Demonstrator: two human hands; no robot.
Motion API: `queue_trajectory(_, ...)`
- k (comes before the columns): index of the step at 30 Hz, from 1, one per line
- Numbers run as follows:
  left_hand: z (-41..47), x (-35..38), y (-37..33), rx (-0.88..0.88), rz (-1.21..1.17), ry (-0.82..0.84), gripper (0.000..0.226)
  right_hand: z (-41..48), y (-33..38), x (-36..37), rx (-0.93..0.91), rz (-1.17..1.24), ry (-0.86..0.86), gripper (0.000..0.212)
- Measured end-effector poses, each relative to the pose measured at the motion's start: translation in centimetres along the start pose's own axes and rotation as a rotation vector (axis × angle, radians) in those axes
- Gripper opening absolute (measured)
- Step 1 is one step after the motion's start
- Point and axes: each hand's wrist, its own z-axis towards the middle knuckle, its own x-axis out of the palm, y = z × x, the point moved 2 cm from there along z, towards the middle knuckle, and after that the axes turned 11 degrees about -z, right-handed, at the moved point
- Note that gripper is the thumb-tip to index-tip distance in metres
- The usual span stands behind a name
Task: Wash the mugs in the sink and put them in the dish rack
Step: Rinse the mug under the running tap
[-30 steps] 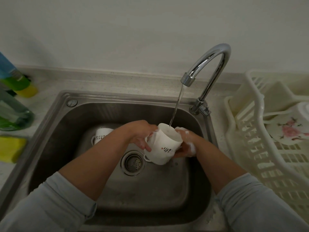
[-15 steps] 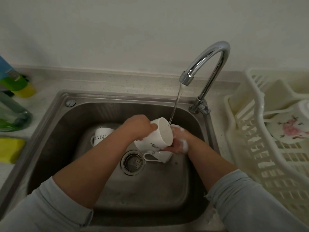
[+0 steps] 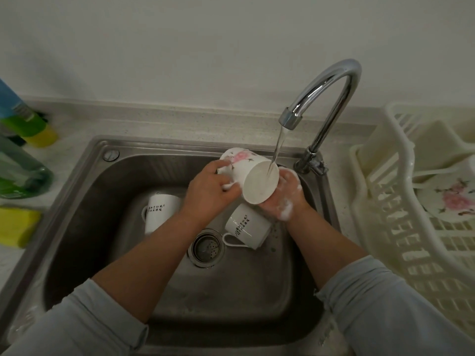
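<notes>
Holding the flowered mug (image 3: 253,176) on its side above the sink (image 3: 84,181), I have my left grip (image 3: 209,192) closed around its handle and wall. My right grip (image 3: 284,197), covered with foam, is curled under its rim, while the water stream (image 3: 279,145) from the tap (image 3: 334,98) runs into its mouth. I judge the danger is the soap: my right grip is slippery, and if the mug slides out it will fall on the printed mug (image 3: 248,227) lying just below, beside the drain (image 3: 207,247), and one could chip. A second printed mug (image 3: 160,211) waits further left in the basin. On the pale speckled surface (image 3: 180,124), green bottles (image 3: 23,170) and a yellow sponge (image 3: 18,226) stand left of the sink. The cream dish rack (image 3: 380,201) is at the right, with a flowered cup (image 3: 455,199) inside. The wall behind is plain.
</notes>
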Motion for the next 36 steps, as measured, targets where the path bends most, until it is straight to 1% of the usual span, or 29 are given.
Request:
queue_trajectory(2,0.0,0.7,0.6,0.010,-0.112,-0.036,0.023,-0.2,0.6,-0.3,-0.010,0.060,-0.018,0.061)
queue_trajectory(3,0.0,1.0,0.8,0.017,-0.163,-0.051,0.020,-0.6,0.8,-0.2,-0.028,0.060,-0.053,0.057)
queue_trajectory(5,0.0,1.8,0.9,0.041,-0.248,-0.088,0.016,-0.8,0.9,-0.4,-0.081,0.128,-0.056,0.045)
queue_trajectory(6,0.0,2.2,0.8,0.055,-0.294,-0.112,0.014,-0.7,1.1,-0.6,-0.106,0.114,-0.064,0.042)
queue_trajectory(8,0.1,2.7,0.4,0.061,-0.398,-0.135,0.008,-0.7,1.4,-1.0,-0.132,0.080,-0.077,0.044)
queue_trajectory(9,0.2,2.9,0.2,0.063,-0.440,-0.135,0.007,-0.7,1.7,-1.0,-0.149,0.065,-0.088,0.048)
queue_trajectory(10,0.4,3.0,-0.1,0.071,-0.480,-0.136,0.007,-0.7,2.0,-1.1,-0.179,0.042,-0.083,0.053)
queue_trajectory(11,0.6,3.1,-0.2,0.072,-0.524,-0.137,0.013,-0.7,2.2,-1.0,-0.205,0.022,-0.078,0.057)
queue_trajectory(13,1.1,3.3,-0.4,0.055,-0.625,-0.135,0.028,-0.5,2.7,-1.2,-0.266,0.001,-0.070,0.054)
queue_trajectory(14,1.3,3.5,-0.4,0.035,-0.674,-0.122,0.032,-0.3,2.8,-1.5,-0.290,-0.014,-0.091,0.053)
queue_trajectory(16,1.5,4.1,-0.3,-0.048,-0.811,-0.066,0.025,-0.3,3.1,-2.0,-0.315,-0.049,-0.140,0.045)
queue_trajectory(18,1.6,5.2,-0.1,-0.181,-1.009,-0.002,0.017,-0.5,3.0,-2.5,-0.345,-0.068,-0.157,0.035)
queue_trajectory(20,1.5,6.2,0.1,-0.305,-1.142,0.047,0.018,-1.0,3.1,-2.9,-0.394,-0.114,-0.199,0.027)
queue_trajectory(22,1.3,7.1,0.1,-0.390,-1.202,0.082,0.022,-1.4,3.1,-3.3,-0.456,-0.195,-0.252,0.028)
queue_trajectory(23,1.2,7.4,0.1,-0.425,-1.217,0.094,0.023,-1.5,3.2,-3.5,-0.468,-0.231,-0.290,0.034)
queue_trajectory(26,0.7,8.1,-0.3,-0.513,-1.266,0.130,0.018,-1.9,2.9,-4.0,-0.429,-0.273,-0.452,0.051)
queue_trajectory(27,0.5,8.3,-0.4,-0.541,-1.300,0.146,0.018,-2.1,2.8,-4.2,-0.428,-0.290,-0.493,0.051)
queue_trajectory(30,0.0,8.5,-0.3,-0.630,-1.365,0.178,0.021,-2.2,2.6,-4.8,-0.422,-0.359,-0.631,0.041)
queue_trajectory(33,-0.2,8.5,0.0,-0.634,-1.263,0.304,0.019,-2.0,2.0,-5.3,-0.309,-0.344,-0.727,0.035)
queue_trajectory(36,-0.7,8.4,0.5,-0.726,-1.179,0.426,0.021,-1.7,0.9,-6.2,-0.118,-0.425,-0.753,0.041)
